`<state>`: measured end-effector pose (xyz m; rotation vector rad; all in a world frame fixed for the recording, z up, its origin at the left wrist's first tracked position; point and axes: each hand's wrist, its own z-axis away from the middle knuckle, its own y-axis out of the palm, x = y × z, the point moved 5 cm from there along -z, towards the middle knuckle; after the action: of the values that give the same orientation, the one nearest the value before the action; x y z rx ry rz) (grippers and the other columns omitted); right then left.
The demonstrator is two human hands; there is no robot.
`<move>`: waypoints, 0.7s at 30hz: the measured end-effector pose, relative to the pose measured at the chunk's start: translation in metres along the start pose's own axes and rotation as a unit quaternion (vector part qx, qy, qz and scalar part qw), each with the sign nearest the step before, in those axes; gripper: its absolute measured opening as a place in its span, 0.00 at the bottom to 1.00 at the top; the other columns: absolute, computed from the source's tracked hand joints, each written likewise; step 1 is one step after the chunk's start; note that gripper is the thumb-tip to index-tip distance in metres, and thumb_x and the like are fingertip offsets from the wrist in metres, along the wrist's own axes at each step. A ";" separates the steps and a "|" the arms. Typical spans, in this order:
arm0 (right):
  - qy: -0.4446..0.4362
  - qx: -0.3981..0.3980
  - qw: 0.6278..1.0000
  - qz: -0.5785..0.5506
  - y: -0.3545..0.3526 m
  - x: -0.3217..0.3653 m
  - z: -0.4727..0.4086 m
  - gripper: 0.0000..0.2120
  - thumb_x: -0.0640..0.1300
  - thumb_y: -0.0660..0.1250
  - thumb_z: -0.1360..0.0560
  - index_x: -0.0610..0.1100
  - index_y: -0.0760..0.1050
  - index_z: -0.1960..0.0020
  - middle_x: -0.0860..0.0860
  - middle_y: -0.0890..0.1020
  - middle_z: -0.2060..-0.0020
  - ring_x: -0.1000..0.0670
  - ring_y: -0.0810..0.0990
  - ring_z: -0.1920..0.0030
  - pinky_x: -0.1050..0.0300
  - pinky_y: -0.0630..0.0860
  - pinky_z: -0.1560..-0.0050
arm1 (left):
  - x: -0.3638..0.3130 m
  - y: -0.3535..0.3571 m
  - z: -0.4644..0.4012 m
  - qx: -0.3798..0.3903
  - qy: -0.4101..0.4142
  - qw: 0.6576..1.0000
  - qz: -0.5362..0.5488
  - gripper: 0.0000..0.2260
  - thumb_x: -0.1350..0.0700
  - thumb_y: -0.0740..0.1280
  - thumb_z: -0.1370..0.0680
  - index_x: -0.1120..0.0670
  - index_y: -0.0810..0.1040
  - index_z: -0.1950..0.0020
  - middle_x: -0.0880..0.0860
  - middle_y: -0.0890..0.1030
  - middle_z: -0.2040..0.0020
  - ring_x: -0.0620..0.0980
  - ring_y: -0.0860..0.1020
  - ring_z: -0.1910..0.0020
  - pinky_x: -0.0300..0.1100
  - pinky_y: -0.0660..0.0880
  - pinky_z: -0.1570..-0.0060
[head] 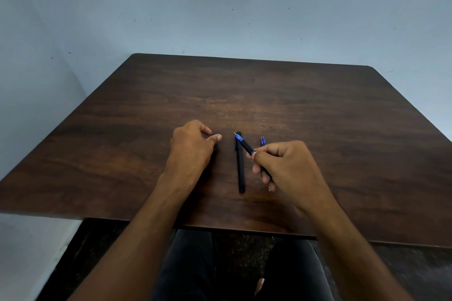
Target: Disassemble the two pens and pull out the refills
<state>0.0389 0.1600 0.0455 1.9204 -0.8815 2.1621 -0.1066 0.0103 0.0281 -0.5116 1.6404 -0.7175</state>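
My right hand (283, 166) grips an uncapped black pen with a blue tip section (244, 144), its point aimed up and to the left. Under that tip lies a second black pen (241, 171), capped, lengthwise on the dark wooden table (318, 110). My left hand (190, 146) rests on the table left of the pens and pinches a small dark piece (213, 135), probably a pen cap, between thumb and forefinger; most of it is hidden. Two small blue tips (262, 140) show just beyond my right hand's knuckles.
A pale blue wall (220, 7) stands behind and left of the table. The table's near edge (244, 230) runs above my dark-trousered knees (190, 264). A dark floor shows below.
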 end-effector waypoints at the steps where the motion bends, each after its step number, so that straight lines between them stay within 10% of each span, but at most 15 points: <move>1: 0.001 0.001 1.000 -0.005 0.001 0.000 0.000 0.11 0.41 0.69 0.24 0.43 0.84 0.64 0.50 0.83 0.73 0.55 0.75 0.75 0.60 0.71 0.73 | -0.001 -0.002 0.002 -0.007 0.004 1.000 0.009 0.11 0.45 0.75 0.27 0.49 0.81 0.49 0.48 0.81 0.56 0.45 0.80 0.58 0.42 0.78 0.58; 6: -0.008 0.029 0.997 -0.064 0.002 0.004 0.002 0.10 0.40 0.68 0.22 0.45 0.85 0.59 0.48 0.83 0.71 0.53 0.75 0.73 0.60 0.71 0.74 | -0.014 -0.015 0.030 -0.037 0.081 0.981 0.174 0.06 0.52 0.70 0.22 0.47 0.85 0.47 0.40 0.85 0.55 0.32 0.80 0.55 0.26 0.73 0.57; 10: -0.011 0.064 0.989 -0.132 0.005 0.009 0.002 0.09 0.39 0.67 0.20 0.43 0.86 0.53 0.49 0.83 0.69 0.54 0.75 0.72 0.61 0.71 0.73 | -0.020 -0.004 0.054 0.117 0.013 0.894 0.432 0.08 0.55 0.67 0.20 0.51 0.86 0.45 0.47 0.87 0.49 0.37 0.78 0.58 0.34 0.74 0.57; 21: -0.006 0.115 0.983 -0.143 0.009 0.004 -0.004 0.11 0.42 0.66 0.19 0.42 0.86 0.53 0.47 0.83 0.68 0.51 0.73 0.71 0.59 0.70 0.72 | -0.031 0.006 0.057 0.204 -0.059 0.803 0.557 0.10 0.58 0.68 0.23 0.57 0.85 0.46 0.55 0.86 0.47 0.43 0.71 0.64 0.38 0.66 0.60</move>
<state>0.0310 0.1538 0.0461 2.0167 -0.3388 2.1552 -0.0449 0.0257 0.0404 0.7018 1.3001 -0.1034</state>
